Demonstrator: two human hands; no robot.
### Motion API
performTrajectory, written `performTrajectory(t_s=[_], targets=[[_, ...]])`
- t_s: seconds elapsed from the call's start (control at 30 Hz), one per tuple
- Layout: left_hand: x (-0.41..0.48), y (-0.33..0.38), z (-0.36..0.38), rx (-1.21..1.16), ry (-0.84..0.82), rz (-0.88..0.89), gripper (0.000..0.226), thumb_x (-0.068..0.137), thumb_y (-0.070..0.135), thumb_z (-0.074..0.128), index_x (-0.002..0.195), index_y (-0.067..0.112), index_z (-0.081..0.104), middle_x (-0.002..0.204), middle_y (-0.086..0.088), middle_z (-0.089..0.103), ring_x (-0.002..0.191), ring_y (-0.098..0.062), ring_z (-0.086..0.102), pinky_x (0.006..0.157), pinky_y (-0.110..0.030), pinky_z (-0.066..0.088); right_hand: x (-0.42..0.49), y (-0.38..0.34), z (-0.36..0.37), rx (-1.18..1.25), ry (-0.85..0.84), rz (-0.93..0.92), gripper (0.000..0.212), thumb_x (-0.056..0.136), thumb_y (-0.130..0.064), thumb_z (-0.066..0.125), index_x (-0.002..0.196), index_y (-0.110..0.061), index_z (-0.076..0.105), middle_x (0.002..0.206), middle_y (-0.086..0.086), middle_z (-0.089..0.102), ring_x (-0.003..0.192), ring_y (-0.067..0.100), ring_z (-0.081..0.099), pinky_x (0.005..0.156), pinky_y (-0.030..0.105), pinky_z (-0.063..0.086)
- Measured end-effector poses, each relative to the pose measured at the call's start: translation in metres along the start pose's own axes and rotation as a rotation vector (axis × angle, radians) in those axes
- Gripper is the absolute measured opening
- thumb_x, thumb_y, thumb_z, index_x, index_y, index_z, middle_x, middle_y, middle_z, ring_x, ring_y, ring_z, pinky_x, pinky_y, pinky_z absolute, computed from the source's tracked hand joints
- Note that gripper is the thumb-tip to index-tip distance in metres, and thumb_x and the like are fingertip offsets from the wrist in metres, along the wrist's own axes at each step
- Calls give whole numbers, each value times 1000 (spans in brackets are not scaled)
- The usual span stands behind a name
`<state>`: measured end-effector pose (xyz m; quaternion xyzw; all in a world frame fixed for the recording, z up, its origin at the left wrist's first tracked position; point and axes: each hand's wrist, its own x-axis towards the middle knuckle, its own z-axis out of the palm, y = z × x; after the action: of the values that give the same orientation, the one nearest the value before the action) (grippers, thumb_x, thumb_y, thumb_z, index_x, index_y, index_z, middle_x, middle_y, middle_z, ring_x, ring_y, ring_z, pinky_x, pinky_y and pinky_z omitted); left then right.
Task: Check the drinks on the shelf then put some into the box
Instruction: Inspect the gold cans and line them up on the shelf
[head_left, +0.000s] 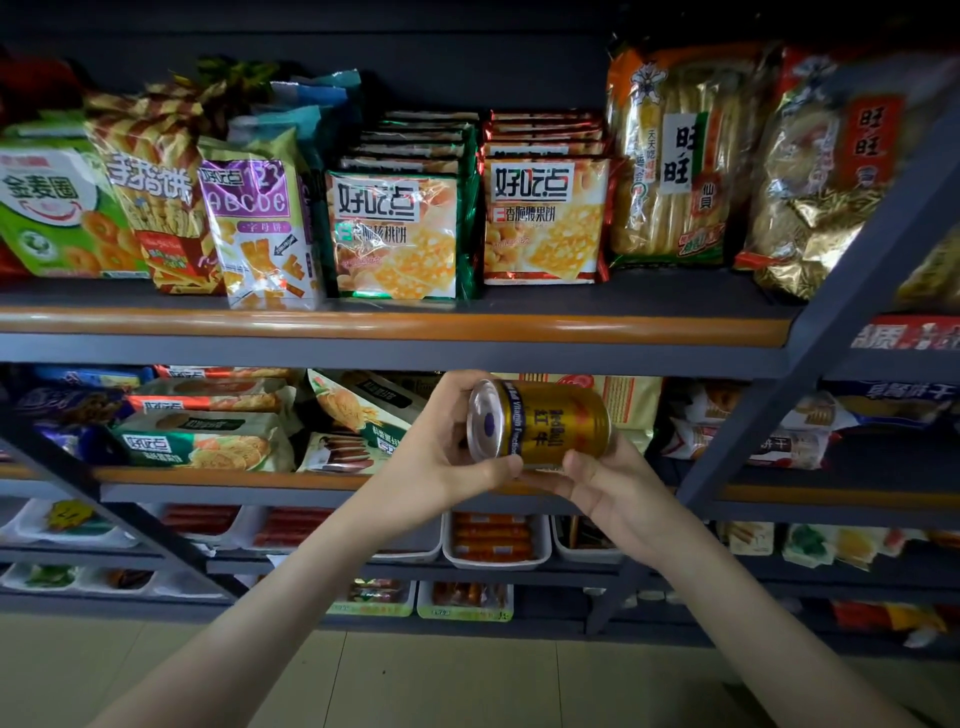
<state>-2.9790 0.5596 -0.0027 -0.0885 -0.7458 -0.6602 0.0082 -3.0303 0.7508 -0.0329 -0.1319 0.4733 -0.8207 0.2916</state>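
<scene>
The gold can (558, 421) is held on its side in mid-air in front of the shelf (395, 325), at the level of the second row of goods. It rests on no board and sits between the two hands. It seems to be turned this way for checking: the silver end faces up and toward the camera, where a printed date would likely be read, and the label with its red characters runs sideways along the body. The left grip (447, 447) grasps the can at that silver end, with fingers curled over the top of the rim and the thumb closing from below. The right grip (602, 483) grasps the far half from underneath, its thumb pressed to the lower side and the rest of its fingers hidden behind the can. Holding it at both ends probably lets the can be rolled slowly without slipping. Both grips touch the can and neither is released. All that shows on the shelf is snack packets (395, 234) and trays of sausages lower down – no other drinks. The box is not in view, so the step in hand looks like the inspection, with the packing not yet done.
</scene>
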Motion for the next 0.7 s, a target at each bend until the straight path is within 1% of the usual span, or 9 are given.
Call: performTrajectory(t_s=[0.07,0.13,0.23,0.27,0.33,0.47,0.57,0.63,0.7], targets=[[3,4,0,23,1,-20,60,72,32,75,120,14,42,116,-8,62,111,-25,61,92,-55,51,1,-7,4,45,63,-28,99,40,-35,98,121,-6,49,104,13,71,97,26,69,76,34,58],[5,7,1,49,3,-34,61,71,40,74,116,11,44,115,-7,64,109,-23,62,92,-50,52,2,-14,9,36,116,-44,92,42,-40,97,116,-8,53,104,12,70,96,24,69,74,32,57],[6,11,2,35,-1,-65,59,69,48,71,110,12,49,109,-4,68,104,-21,65,90,-42,52,1,-28,18,6,208,-26,81,59,-43,86,122,-3,55,106,14,69,95,23,69,71,32,57],[6,12,3,34,-1,-76,60,67,50,71,110,13,50,108,-1,69,104,-19,65,92,-42,52,0,-33,21,16,243,0,74,65,-39,79,124,-1,55,108,15,69,94,23,70,69,32,58],[6,15,6,49,9,-91,65,65,53,70,113,13,51,110,0,70,106,-17,65,96,-46,51,-4,-43,26,50,287,54,63,68,-33,72,122,-4,57,112,18,67,94,25,70,68,34,59],[7,20,9,52,34,-96,68,65,57,67,114,12,52,111,-4,69,104,-18,67,97,-49,50,-8,-57,31,17,306,97,56,65,-30,75,114,-8,58,108,18,68,93,29,71,73,40,60],[7,24,11,64,39,-99,71,66,59,66,116,11,52,110,-3,70,103,-18,68,96,-48,51,-10,-65,34,2,312,114,54,64,-29,75,113,-11,58,106,15,68,90,28,72,72,41,60],[7,26,10,73,26,-100,67,68,56,67,114,10,52,107,-2,71,100,-17,68,92,-42,54,-10,-68,36,-13,309,113,58,63,-29,76,115,-12,58,104,14,69,89,27,72,71,40,60],[8,29,6,11,-5,-132,57,71,48,68,108,8,53,100,-2,72,97,-18,69,85,-33,56,-11,-70,36,-39,305,114,62,62,-30,76,118,-11,58,106,14,69,92,28,72,73,40,60]])
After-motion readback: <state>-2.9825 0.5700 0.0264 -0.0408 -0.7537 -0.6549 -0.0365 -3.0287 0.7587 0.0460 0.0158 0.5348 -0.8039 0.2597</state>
